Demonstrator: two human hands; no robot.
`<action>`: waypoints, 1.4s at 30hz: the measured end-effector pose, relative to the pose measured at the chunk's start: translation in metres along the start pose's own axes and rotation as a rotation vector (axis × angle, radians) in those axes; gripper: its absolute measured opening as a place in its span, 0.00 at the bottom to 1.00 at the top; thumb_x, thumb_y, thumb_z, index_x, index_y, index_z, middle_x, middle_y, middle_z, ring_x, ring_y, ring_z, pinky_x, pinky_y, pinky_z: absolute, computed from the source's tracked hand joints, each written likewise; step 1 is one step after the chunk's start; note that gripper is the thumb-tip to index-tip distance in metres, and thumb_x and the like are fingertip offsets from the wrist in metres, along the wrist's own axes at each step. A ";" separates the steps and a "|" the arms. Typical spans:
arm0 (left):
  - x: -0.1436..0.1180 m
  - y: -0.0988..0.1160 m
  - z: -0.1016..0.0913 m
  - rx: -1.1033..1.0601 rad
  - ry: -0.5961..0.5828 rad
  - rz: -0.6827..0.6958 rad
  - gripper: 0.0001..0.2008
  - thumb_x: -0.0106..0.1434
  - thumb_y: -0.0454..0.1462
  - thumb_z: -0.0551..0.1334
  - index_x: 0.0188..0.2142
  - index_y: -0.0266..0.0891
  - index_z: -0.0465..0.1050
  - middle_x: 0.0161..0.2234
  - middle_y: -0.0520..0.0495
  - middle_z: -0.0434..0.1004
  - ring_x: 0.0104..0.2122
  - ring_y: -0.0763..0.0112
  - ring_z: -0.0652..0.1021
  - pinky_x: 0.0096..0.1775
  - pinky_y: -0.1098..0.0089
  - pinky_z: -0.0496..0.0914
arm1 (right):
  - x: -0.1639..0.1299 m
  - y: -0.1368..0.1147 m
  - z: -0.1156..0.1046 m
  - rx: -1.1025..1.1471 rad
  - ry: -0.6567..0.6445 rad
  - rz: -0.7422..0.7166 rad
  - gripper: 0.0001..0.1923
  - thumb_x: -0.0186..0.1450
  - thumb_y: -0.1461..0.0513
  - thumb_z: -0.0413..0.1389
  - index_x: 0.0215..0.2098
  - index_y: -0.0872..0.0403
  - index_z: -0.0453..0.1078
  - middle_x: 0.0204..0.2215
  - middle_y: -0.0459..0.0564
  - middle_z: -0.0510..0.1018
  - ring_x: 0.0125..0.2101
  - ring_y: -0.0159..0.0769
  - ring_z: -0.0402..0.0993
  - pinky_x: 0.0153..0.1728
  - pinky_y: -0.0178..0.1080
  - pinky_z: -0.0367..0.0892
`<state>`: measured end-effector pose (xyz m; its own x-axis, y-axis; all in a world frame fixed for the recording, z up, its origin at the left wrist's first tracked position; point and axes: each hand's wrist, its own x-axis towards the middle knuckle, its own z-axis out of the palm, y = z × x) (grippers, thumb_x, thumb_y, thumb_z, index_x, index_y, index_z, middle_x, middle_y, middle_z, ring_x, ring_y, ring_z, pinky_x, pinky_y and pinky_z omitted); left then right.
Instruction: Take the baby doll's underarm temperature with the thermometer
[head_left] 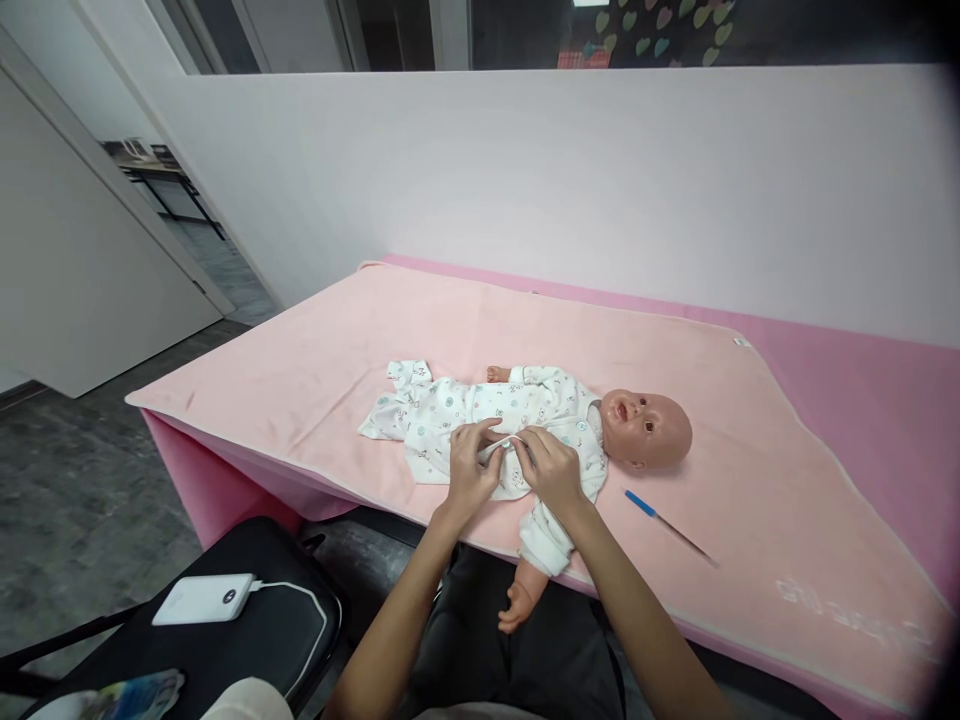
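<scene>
While doll (525, 420) lies crosswise, head rightward, left hand (471, 470), right hand (551, 468) pinch romper (450, 410).

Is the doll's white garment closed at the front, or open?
Mostly closed: the garment covers the doll from neck to legs. The left hand and right hand pinch its front edge; that fastening cannot be told.

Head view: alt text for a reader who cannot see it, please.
Left hand and right hand pinch the front of a white printed romper on a plastic baby doll lying on a pink towel-covered table; a blue-handled thin tool lies beside it.
</scene>
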<state>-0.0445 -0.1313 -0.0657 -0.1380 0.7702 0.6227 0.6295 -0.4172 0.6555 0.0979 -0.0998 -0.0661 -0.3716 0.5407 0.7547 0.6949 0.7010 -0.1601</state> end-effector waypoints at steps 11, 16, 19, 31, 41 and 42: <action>-0.007 -0.001 -0.005 -0.024 0.228 -0.150 0.08 0.54 0.31 0.53 0.35 0.41 0.62 0.30 0.49 0.65 0.33 0.66 0.68 0.36 0.66 0.65 | 0.001 0.004 -0.004 0.034 0.127 0.029 0.09 0.67 0.64 0.49 0.41 0.56 0.70 0.33 0.51 0.79 0.33 0.31 0.75 0.33 0.31 0.67; -0.010 0.004 -0.015 0.085 0.391 -0.083 0.07 0.57 0.31 0.54 0.36 0.40 0.66 0.36 0.46 0.68 0.41 0.63 0.68 0.44 0.62 0.62 | -0.020 -0.002 -0.030 -0.021 0.303 0.127 0.13 0.66 0.66 0.47 0.47 0.54 0.69 0.43 0.53 0.77 0.43 0.35 0.74 0.40 0.34 0.71; -0.030 0.007 -0.028 0.129 0.333 -0.008 0.05 0.60 0.32 0.55 0.35 0.40 0.68 0.36 0.46 0.68 0.41 0.64 0.69 0.45 0.61 0.62 | -0.062 -0.004 -0.064 -0.120 0.424 0.357 0.13 0.65 0.65 0.50 0.47 0.54 0.69 0.40 0.53 0.77 0.40 0.37 0.75 0.37 0.37 0.71; -0.084 0.019 -0.064 0.116 0.228 0.167 0.07 0.58 0.27 0.58 0.34 0.39 0.69 0.33 0.47 0.72 0.37 0.66 0.72 0.43 0.59 0.62 | -0.164 0.041 -0.147 -0.292 -0.159 0.714 0.18 0.65 0.54 0.44 0.34 0.56 0.71 0.35 0.56 0.77 0.38 0.46 0.72 0.44 0.49 0.63; -0.089 0.080 -0.105 -0.296 0.348 0.245 0.11 0.55 0.23 0.58 0.35 0.36 0.70 0.28 0.49 0.71 0.29 0.69 0.73 0.40 0.59 0.67 | -0.063 0.009 -0.187 0.434 0.335 1.035 0.19 0.59 0.47 0.54 0.24 0.53 0.63 0.14 0.39 0.59 0.15 0.26 0.57 0.18 0.31 0.55; -0.090 0.089 -0.107 -0.346 0.362 0.238 0.10 0.56 0.23 0.58 0.35 0.36 0.69 0.28 0.49 0.71 0.29 0.69 0.73 0.39 0.59 0.68 | -0.055 0.009 -0.184 0.406 0.295 1.022 0.19 0.57 0.47 0.57 0.21 0.54 0.63 0.13 0.39 0.59 0.15 0.25 0.56 0.17 0.31 0.54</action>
<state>-0.0583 -0.2894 -0.0179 -0.3149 0.4462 0.8377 0.3961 -0.7403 0.5432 0.2379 -0.2094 0.0084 0.4511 0.8525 0.2641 0.3183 0.1228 -0.9400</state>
